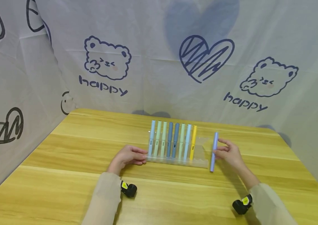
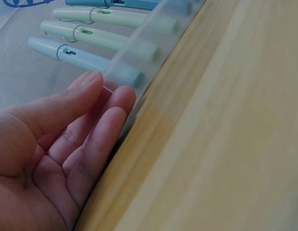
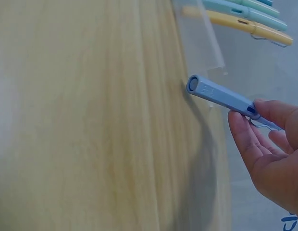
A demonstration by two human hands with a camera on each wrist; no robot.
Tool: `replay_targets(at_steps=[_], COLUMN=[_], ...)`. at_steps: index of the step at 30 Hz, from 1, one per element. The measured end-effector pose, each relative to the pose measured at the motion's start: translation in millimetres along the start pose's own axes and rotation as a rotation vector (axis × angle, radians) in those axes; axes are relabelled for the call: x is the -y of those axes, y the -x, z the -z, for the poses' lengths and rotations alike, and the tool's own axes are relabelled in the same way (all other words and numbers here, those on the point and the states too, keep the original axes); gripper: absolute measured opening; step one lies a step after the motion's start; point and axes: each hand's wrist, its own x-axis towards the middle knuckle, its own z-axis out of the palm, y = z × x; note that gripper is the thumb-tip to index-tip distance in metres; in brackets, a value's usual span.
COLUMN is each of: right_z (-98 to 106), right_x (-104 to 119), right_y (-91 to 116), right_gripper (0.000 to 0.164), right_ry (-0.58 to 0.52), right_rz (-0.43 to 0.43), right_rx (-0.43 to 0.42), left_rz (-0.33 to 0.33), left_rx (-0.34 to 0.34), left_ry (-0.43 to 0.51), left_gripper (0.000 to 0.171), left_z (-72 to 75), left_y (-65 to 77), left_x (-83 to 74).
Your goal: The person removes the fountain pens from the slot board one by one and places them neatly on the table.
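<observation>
A clear plastic pen rack (image 1: 202,163) stands on the table, holding several capped pens side by side. From left to right they run from a light blue pen (image 1: 152,137) through pale green and dark blue ones to a yellow pen (image 1: 193,142). My left hand (image 1: 132,155) pinches the rack's left end between thumb and fingers, beside the light blue pen (image 2: 98,63). Just off the rack's right end, my right hand (image 1: 229,153) holds a lavender-blue pen (image 1: 214,151) nearly upright. Thumb and fingers grip this pen (image 3: 223,95) around its middle, by the clip.
The wood-grain table (image 1: 175,197) spreads in front of the rack and to both sides. A white cloth (image 1: 153,72) with bear and heart drawings hangs behind it. Each wrist carries a small black camera, one on the left (image 1: 129,189) and one on the right (image 1: 242,205).
</observation>
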Motion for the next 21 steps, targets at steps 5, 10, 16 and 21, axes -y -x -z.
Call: replay_targets(at_steps=[5,10,16,21], right_z=[-1.8,-4.6,-4.9,-6.1], right_x=[-0.4,-0.8,-3.5,-5.9], right_y=[-0.8,-2.9,-6.0,-8.1], right_gripper=[0.054,0.055,0.053,0.051], right_ry=[0.046,0.029,0.026,0.034], right_rz=[-0.027,-0.055,-0.087,-0.104], right_rx=[0.029,0.062,0.083,0.081], left_rz=[-0.001,-0.006,-0.016,-0.016], left_rx=[-0.001,-0.003,0.004,0.008], left_ry=[0.000,0.000,0.005,0.006], left_gripper=[0.031,0.031,0.032,0.032], left_z=[-0.1,-0.1,0.5,1.1], left_y=[-0.6,-0.9,-1.3,-1.8], left_x=[0.4,1.2,2.0,2.5])
